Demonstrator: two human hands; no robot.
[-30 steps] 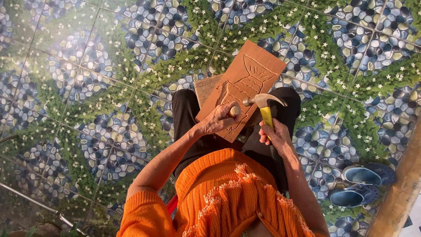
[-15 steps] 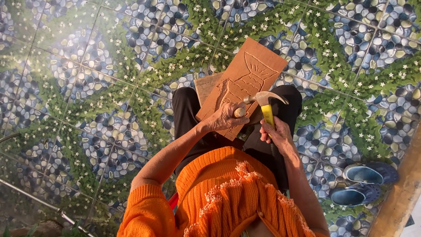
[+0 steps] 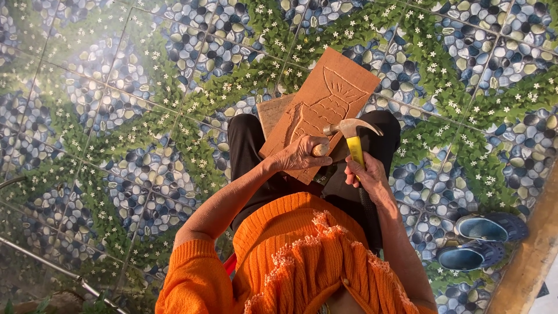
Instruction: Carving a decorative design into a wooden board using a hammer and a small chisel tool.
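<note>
**Mid-carving: chisel set on the board, hammer raised beside it**

Clearly the work in hand is relief carving on a wooden board (image 3: 325,102), which leans across the person's lap with a smaller board (image 3: 273,111) tucked behind its left edge. Starting at the left, an orange-sleeved arm reaches in, and the left hand (image 3: 301,154) is closed around a chisel (image 3: 321,149) with a pale wooden handle; only the butt of that handle shows past the fingers, so the blade's exact spot on the board is hard to tell, though it seems to sit near the lower end of the carved outline. Just right of it, the hammer (image 3: 354,136) stands with its steel head level with the chisel's butt and very close to it, claw pointing right. Its yellow and black handle runs down into the right hand (image 3: 367,177), which is clamped around it low on the grip.

Judging from this, the step is a striking one: the chisel is placed and the hammer is at or near the butt. The next move would call for a short, square tap onto the handle's end, the left hand keeping the blade at a steady angle along the cut line and the board held still on the knees.

Farther right, a pair of blue clogs (image 3: 482,241) rests on the pebble-and-flower patterned floor (image 3: 116,116).
</note>
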